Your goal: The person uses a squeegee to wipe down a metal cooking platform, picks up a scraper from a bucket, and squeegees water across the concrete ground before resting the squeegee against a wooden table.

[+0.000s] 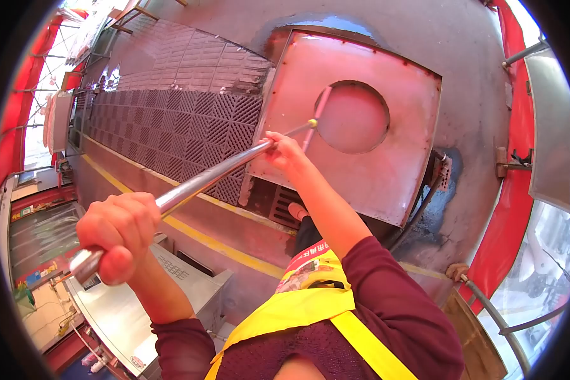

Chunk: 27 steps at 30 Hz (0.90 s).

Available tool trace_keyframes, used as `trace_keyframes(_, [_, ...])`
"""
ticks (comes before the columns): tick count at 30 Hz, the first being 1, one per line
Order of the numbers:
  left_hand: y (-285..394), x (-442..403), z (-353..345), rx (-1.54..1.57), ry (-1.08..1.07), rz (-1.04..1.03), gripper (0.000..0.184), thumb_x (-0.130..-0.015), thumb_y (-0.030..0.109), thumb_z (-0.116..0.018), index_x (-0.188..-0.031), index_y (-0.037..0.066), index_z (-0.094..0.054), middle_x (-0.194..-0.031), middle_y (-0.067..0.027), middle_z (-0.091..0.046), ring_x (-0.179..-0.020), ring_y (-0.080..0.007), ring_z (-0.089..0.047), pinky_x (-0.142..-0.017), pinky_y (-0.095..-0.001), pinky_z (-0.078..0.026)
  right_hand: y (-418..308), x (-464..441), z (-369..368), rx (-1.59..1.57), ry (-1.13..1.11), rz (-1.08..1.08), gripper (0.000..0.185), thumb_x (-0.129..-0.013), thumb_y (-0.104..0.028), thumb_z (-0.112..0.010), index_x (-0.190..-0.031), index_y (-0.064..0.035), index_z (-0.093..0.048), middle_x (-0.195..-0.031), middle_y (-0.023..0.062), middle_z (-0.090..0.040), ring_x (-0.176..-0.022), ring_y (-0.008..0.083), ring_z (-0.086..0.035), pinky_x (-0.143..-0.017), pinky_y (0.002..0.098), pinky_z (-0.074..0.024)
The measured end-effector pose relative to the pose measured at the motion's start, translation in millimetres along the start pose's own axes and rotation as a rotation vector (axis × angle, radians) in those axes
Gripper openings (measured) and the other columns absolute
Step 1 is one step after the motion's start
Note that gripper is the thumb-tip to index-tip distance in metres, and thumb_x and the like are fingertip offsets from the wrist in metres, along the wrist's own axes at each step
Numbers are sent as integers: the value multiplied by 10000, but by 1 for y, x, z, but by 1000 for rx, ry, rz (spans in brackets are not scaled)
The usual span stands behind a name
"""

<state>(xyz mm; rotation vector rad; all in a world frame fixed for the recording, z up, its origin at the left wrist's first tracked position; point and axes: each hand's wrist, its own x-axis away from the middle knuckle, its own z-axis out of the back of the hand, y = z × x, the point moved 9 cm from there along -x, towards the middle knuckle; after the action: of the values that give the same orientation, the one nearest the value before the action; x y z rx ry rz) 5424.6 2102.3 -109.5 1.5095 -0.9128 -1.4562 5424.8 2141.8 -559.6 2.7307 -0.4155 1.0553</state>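
A long-handled squeegee [212, 178] slants across the view, with a shiny metal pole, a yellow joint and a narrow pink head [322, 104]. My left hand [120, 234] wraps round the pole close to its near end. Farther along, my right hand [282, 152] is closed on the same pole. The squeegee's head lies over a square metal tabletop [386, 69], beside the left rim of its round opening [354, 117]. Whether the head presses on the metal, I cannot tell.
Dark slatted floor mats [177, 126] lie left of the tabletop. A yellow line [218, 244] runs along the floor. A white appliance [177, 278] stands at lower left. Wet patches [446, 190] and a dark hose [418, 218] are at the right, near a red wall sheet [510, 196].
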Motion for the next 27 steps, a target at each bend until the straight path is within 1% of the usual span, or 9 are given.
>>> trace_keyframes(7, [-10, 117, 79, 137, 540, 50, 223, -772, 198, -552, -657, 128, -374, -575, 36, -368, -614, -118, -371, -656, -281, -302, -19, 38, -1, -148, -114, 95, 73, -759, -27, -528, -785, 23, -481, -711, 139, -520, -719, 278, -547, -733, 476, -489])
trace_keyframes(8, [-15, 137, 81, 169, 521, 114, 264, -732, 275, -607, -683, 114, -403, -778, -42, -490, -792, -164, -437, -763, -320, -326, -19, 36, -2, -168, -100, 136, 71, -752, -6, -526, -786, 31, -476, -715, 146, -509, -713, 284, -543, -731, 491, -491])
trace_keyframes(10, [-28, 171, 68, 82, 544, 334, 322, -666, 321, -670, -764, 93, -466, -1068, -136, -481, -1028, -264, -445, -884, -398, -357, -29, 37, -2, -151, -49, 238, 115, -734, 57, -516, -806, 45, -427, -723, 160, -475, -656, 281, -528, -670, 501, -513])
trace_keyframes(12, [-53, 213, 48, 276, 572, 596, 432, -612, 299, -715, -907, 70, -498, -1270, -186, -346, -1175, -364, -352, -918, -474, -370, -40, 24, 10, -80, -5, 312, 88, -747, 38, -510, -805, 42, -443, -698, 143, -483, -638, 265, -530, -680, 478, -512])
trace_keyframes(14, [-80, 237, 12, 494, 533, 771, 692, -597, 220, -722, -1174, 44, -383, -1312, -215, -278, -1151, -432, -357, -878, -495, -406, -53, 14, 27, -59, 69, 401, 81, -777, 0, -510, -787, 15, -431, -659, 114, -480, -577, 230, -515, -650, 468, -517])
trace_keyframes(16, [-101, 215, -32, 620, 384, 843, 702, -663, 140, -660, -1263, 54, -306, -1301, -224, -296, -1111, -398, -423, -815, -424, -468, -54, 0, 53, -48, 157, 391, 107, -794, -29, -512, -793, -3, -409, -638, 99, -474, -546, 213, -504, -616, 450, -524])
trace_keyframes(19, [-180, 248, -61, 826, 474, 1252, 680, -743, 87, -592, -1321, 102, -232, -1082, -204, -495, -790, -243, -598, -560, -268, -509, -31, -9, 90, 76, 318, 288, 170, -828, -113, -513, -828, -40, -359, -587, 56, -423, -454, 168, -452, -501, 379, -528])
trace_keyframes(22, [-205, 263, -67, 660, 443, 1298, 609, -789, 6, -498, -1328, 107, -233, -743, -87, -530, -455, -84, -467, -356, -178, -350, -25, -5, 104, 205, 396, 274, 196, -836, -179, -516, -819, -59, -362, -561, 35, -390, -414, 148, -405, -417, 333, -464])
trace_keyframes(27, [-209, 243, -53, 218, 450, 1295, 534, -826, 76, -493, -1315, 110, -281, -605, -2, -458, -381, -46, -367, -315, -194, -283, -41, -24, 88, 207, 283, 306, 212, -847, -224, -508, -814, -73, -363, -562, 34, -387, -401, 142, -390, -366, 307, -387])
